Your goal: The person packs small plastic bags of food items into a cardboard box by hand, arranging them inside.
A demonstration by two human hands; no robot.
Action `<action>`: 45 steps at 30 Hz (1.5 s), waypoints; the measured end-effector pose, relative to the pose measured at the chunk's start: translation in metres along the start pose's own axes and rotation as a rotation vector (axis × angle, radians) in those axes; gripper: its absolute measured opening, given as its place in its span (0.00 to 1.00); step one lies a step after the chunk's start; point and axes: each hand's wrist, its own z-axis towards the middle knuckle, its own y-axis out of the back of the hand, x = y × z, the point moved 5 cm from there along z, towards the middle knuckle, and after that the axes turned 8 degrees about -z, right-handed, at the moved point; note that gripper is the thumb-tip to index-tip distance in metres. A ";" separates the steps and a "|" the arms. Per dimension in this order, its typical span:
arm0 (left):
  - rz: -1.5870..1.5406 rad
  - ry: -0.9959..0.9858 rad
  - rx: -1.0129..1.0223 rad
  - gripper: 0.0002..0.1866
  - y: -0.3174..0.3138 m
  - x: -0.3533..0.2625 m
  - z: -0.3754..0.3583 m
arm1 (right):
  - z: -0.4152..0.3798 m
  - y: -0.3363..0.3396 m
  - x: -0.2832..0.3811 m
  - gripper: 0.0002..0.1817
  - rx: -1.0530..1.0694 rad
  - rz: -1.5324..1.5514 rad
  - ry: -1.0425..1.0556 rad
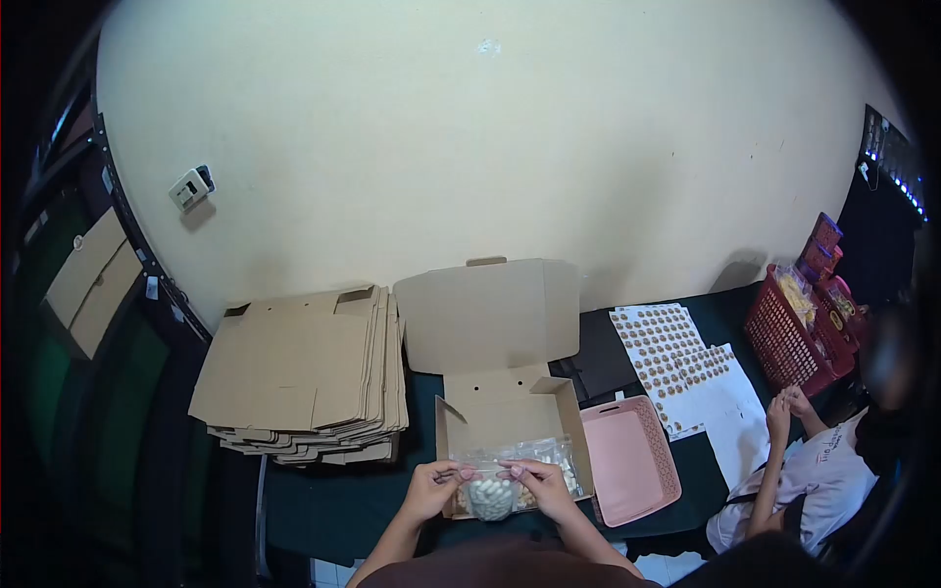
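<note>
Our left hand and right hand each pinch the upper edge of a clear plastic bag of white pieces, holding it over the near end of an open brown cardboard box. On the dark green cloth-covered worktop, we have a stack of brown cardboard left of the box and a pink plastic tray to its right
</note>
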 end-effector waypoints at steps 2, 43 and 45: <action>0.053 0.033 0.068 0.13 0.003 0.007 0.001 | -0.001 0.000 -0.001 0.14 -0.005 -0.011 -0.020; -0.099 0.059 -0.091 0.22 -0.027 0.082 0.012 | 0.030 -0.002 -0.067 0.17 -0.192 0.624 -0.249; -0.052 0.176 -0.134 0.20 -0.023 0.083 0.010 | 0.029 -0.003 -0.067 0.17 -0.232 0.626 -0.217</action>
